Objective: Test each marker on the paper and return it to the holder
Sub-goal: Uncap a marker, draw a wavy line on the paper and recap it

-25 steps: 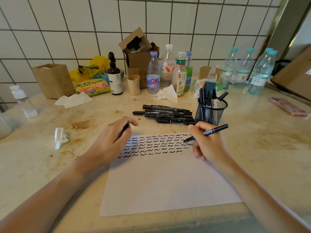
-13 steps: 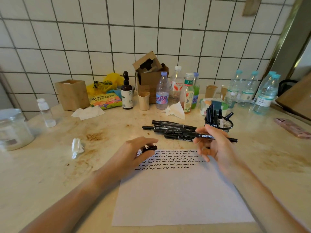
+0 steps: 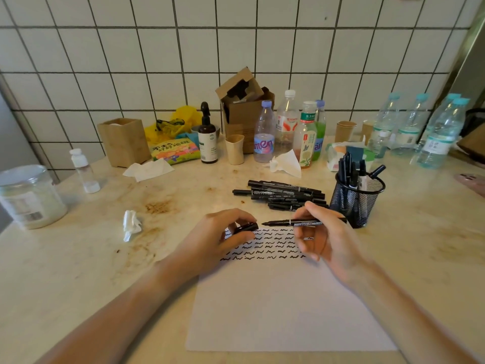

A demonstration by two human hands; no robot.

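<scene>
My right hand (image 3: 325,240) holds an uncapped black marker (image 3: 304,222) level above the paper, its tip pointing left. Close to that tip, my left hand (image 3: 217,237) pinches the marker's black cap (image 3: 246,227). The white paper (image 3: 286,306) lies in front of me with several rows of black squiggles (image 3: 265,244) across its top. Behind the hands lies a pile of black markers (image 3: 283,195) on the counter. To the right of the pile stands a black mesh holder (image 3: 355,198) with several markers upright in it.
Bottles (image 3: 286,127), paper cups, a cardboard box (image 3: 244,106) and a wooden box (image 3: 123,141) line the tiled wall. A crumpled tissue (image 3: 131,224), a plastic jar (image 3: 29,197) and a small white bottle (image 3: 84,170) sit at left. A pink phone (image 3: 472,181) lies at far right.
My right hand lifted the marker off the paper and turned it level, tip toward the left. My left hand brought the cap up near the tip. The camera tilted up.
</scene>
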